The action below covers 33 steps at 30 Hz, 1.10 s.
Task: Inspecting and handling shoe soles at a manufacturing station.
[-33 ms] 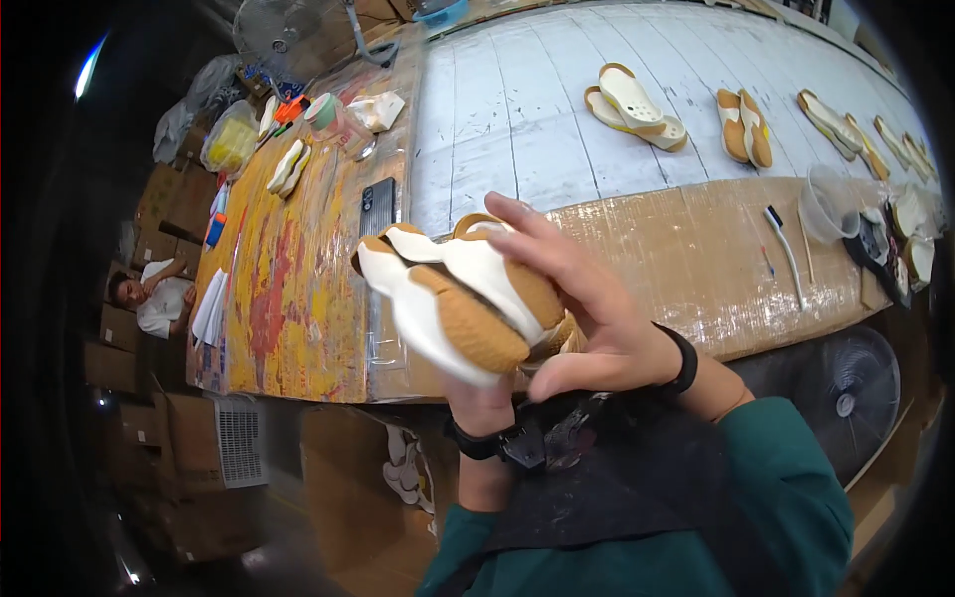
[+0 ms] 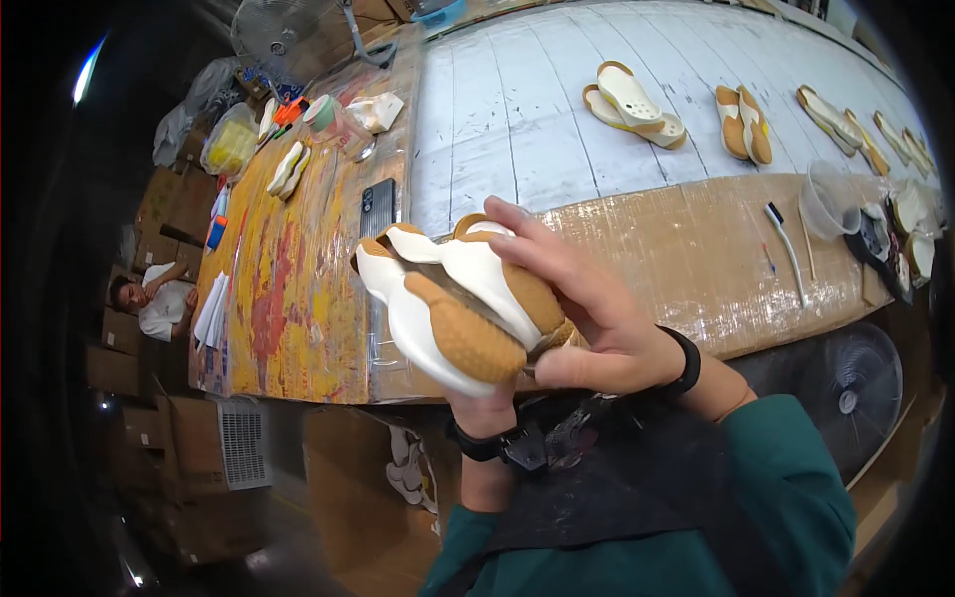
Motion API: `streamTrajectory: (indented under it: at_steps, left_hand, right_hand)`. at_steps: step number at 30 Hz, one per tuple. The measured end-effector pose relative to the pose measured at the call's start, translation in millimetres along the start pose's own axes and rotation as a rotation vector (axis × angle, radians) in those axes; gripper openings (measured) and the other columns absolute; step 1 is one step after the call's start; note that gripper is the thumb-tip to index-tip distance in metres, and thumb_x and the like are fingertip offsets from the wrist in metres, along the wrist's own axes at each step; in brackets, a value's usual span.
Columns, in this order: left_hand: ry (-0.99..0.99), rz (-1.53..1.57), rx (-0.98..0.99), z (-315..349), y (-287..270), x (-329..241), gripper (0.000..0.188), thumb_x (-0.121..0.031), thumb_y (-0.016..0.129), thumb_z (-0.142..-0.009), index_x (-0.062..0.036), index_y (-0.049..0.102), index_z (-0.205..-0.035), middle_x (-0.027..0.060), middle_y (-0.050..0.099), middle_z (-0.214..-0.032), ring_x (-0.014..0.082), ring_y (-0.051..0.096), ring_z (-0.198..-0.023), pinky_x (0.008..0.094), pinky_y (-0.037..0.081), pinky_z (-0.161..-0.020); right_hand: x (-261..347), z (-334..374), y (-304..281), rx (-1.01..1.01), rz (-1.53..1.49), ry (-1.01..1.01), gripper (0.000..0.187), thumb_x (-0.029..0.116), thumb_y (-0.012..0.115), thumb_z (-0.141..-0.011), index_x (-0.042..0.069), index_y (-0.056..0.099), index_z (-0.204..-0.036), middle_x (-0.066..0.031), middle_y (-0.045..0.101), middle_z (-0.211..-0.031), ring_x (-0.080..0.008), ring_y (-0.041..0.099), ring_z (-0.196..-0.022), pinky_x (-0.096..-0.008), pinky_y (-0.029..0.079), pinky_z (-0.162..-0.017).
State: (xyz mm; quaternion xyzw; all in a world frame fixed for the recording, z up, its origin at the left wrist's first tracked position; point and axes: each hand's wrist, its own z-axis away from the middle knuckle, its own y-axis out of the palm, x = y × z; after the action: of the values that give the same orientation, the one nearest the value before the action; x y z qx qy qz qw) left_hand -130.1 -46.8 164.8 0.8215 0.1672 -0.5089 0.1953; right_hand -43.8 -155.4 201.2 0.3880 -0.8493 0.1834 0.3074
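In the head view, a pair of white-and-tan shoes (image 2: 468, 333) is held side by side above the near edge of the worktable, with the rounded tan ends turned toward the wearer. The shoe on the right is gripped by the right hand (image 2: 597, 308), its fingers laid over the upper side and its thumb set by the near end. The pair is met from below by the left hand (image 2: 484, 410), which is mostly covered (how its fingers are closed cannot be told). A black watch (image 2: 522, 448) is worn on the left wrist and a black band (image 2: 688, 360) on the right. Just beyond the shoes, a phone (image 2: 378, 207) is laid on the paint-stained board (image 2: 259, 328). To the right, a sheet of cardboard (image 2: 686, 249) is spread along the table, and on it are seen a white-handled brush (image 2: 786, 254) and a clear tub (image 2: 826, 204). Farther off, more shoes (image 2: 627, 104) are set out in pairs on the white surface (image 2: 497, 109). At the far left, another person (image 2: 164, 303) is seen beside the board.
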Motion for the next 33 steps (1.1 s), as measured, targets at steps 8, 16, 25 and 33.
streamTrajectory:
  at_steps: [8, 16, 25, 33]
  left_hand:
    - [-0.271, 1.069, 0.168, -9, -24, 10, 0.055, -0.043, 0.031, -0.088, -0.0044, 0.031, -0.127, 0.0125, 0.039, -0.125, 0.0272, 0.039, -0.116, 0.0389, 0.032, -0.097]
    - [-0.262, 1.18, 0.206, -12, -1, -22, 0.045, -0.035, 0.033, -0.086, 0.0003, 0.04, -0.113, 0.0158, 0.049, -0.093, 0.024, 0.046, -0.073, 0.0372, 0.043, -0.068]
    - [-0.46, 0.364, 0.066, 14, -4, -26, 0.071, -0.049, 0.036, -0.082, -0.0039, 0.018, -0.133, 0.0128, 0.032, -0.129, 0.0256, 0.041, -0.112, 0.0396, 0.037, -0.09]
    - [-0.459, 0.538, 0.019, 16, -8, -25, 0.051, -0.032, 0.038, -0.088, -0.0024, 0.026, -0.127, 0.0129, 0.045, -0.116, 0.0214, 0.049, -0.102, 0.034, 0.04, -0.087]
  right_hand:
    - [-1, 24, 6, -0.11, 0.051, 0.004, 0.061, 0.005, 0.057, -0.072, 0.0, 0.032, -0.127, -0.0239, 0.034, -0.129, -0.0341, 0.034, -0.121, -0.0361, 0.029, -0.098]
    - [23, 22, -18, 0.104, -0.161, 0.304, 0.061, 0.008, 0.062, -0.073, -0.001, 0.034, -0.127, -0.0181, 0.041, -0.126, -0.0271, 0.043, -0.115, -0.0338, 0.036, -0.093]
    - [44, -8, -16, 0.156, -0.016, 0.417, 0.062, 0.006, 0.057, -0.076, -0.004, 0.027, -0.129, -0.0161, 0.052, -0.113, -0.0204, 0.054, -0.102, -0.0308, 0.043, -0.087]
    - [38, -6, -20, 0.199, -0.158, 0.45, 0.066, 0.005, 0.059, -0.076, -0.004, 0.023, -0.131, -0.0163, 0.052, -0.113, -0.0182, 0.052, -0.102, -0.031, 0.043, -0.085]
